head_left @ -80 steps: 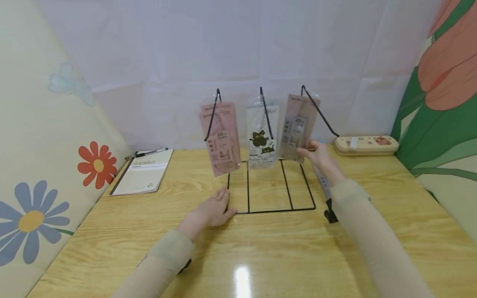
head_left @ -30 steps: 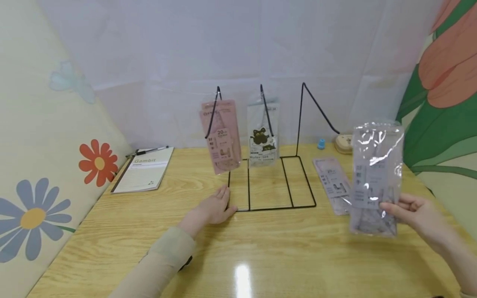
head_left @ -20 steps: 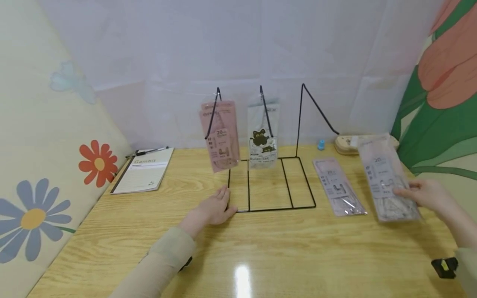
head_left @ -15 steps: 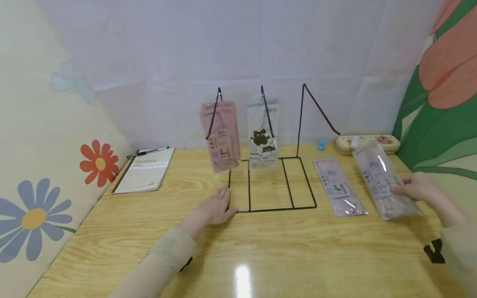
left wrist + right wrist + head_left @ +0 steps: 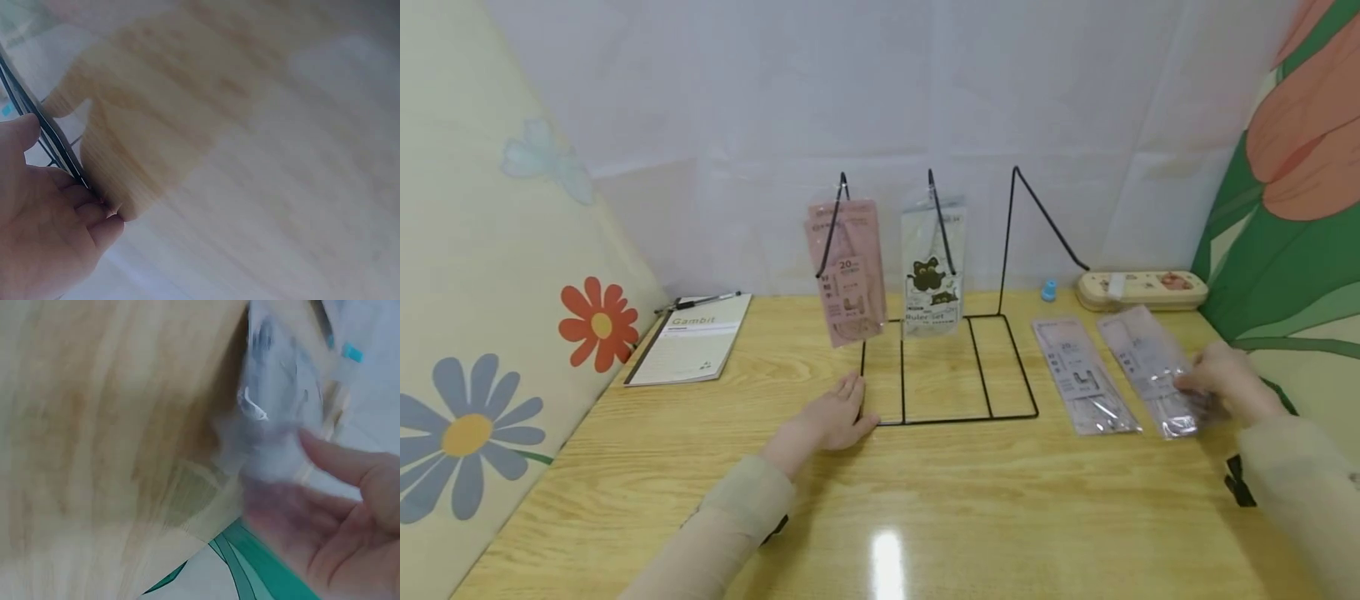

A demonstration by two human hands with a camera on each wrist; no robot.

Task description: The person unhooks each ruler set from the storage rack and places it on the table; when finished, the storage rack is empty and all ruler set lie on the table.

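Observation:
A black wire rack (image 5: pixel 970 419) stands on the table with three raised arms. My left hand (image 5: pixel 831 417) rests along its left side, fingers extended against the base wire (image 5: pixel 62 147). Pink ruler set packets (image 5: pixel 846 283) hang from the left arm, and a white ruler set packet with black cats (image 5: pixel 932 283) from the middle one. On the table right of the rack lies a pink ruler set packet (image 5: pixel 1084 379). Beside it, my right hand (image 5: pixel 1225 383) pinches the right edge of another such packet (image 5: pixel 1142 350), which lies nearly flat; its fingers are blurred in the right wrist view.
A cream pencil case (image 5: pixel 1142 289) and a small blue object (image 5: pixel 1048 290) are at the back right. A notebook (image 5: pixel 688 342) with a pen (image 5: pixel 703 302) on it lies at the left. The rack's right arm (image 5: pixel 1048 217) juts out bare.
My right hand has taken a packet off the rack's right arm, carried it right and lowered it beside the other packet on the table. The left hand has stayed put.

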